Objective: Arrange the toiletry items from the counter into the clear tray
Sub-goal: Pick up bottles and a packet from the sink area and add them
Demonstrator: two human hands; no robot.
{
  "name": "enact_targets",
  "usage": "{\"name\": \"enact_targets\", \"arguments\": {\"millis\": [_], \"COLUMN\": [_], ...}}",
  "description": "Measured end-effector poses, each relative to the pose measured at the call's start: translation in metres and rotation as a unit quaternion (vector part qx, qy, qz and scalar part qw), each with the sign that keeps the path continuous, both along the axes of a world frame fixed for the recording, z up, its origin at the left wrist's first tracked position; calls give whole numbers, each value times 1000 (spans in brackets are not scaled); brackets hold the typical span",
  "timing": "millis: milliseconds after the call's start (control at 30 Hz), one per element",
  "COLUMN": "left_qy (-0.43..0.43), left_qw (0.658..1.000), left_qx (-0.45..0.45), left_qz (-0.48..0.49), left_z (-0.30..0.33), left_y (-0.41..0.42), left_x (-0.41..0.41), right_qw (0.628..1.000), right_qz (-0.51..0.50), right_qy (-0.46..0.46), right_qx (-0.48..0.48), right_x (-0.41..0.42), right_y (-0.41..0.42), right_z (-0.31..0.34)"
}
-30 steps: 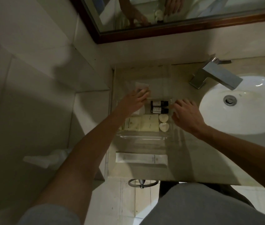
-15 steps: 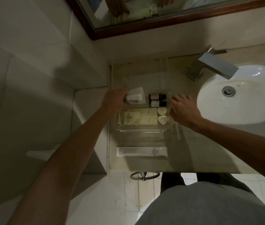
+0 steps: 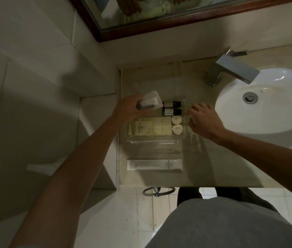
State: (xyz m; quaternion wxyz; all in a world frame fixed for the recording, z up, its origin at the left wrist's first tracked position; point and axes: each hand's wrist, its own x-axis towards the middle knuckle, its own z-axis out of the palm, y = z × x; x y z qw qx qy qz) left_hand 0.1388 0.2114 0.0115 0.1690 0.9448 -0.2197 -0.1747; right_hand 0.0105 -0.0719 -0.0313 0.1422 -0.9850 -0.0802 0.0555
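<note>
The left hand, arm stretched forward, grips a small white packet over the clear tray's ten o'clock corner. The right hand rests, fingers loosely curled and holding nothing, against the tray's three o'clock wall. A long white sachet lies on the counter at the tray's six o'clock.

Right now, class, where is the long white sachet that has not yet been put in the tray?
The long white sachet lies flat on the counter, near its front edge, just in front of the clear tray.
</note>
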Motion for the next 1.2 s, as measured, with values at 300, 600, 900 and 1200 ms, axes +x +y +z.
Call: {"name": "enact_targets", "arguments": {"millis": [300,600,900,1200], "left_qy": [322,312,-3,-60], "left_qw": [879,870,997,964], "left_qx": [-218,-239,75,220], "left_qz": [278,299,16,-134], "left_z": [16,10,19,-13], "left_y": [-8,-3,-2,8], "left_x": [12,17,-3,-12], "right_qw": [1000,1000,994,994], "right_qz": [6,9,45,33], "right_qy": [-1,-6,-2,0], "right_qx": [-10,3,-97,-100], "right_x": [1,3,2,-1], "right_y": [1,1,-8,-20], "right_z": [1,4,8,10]}}
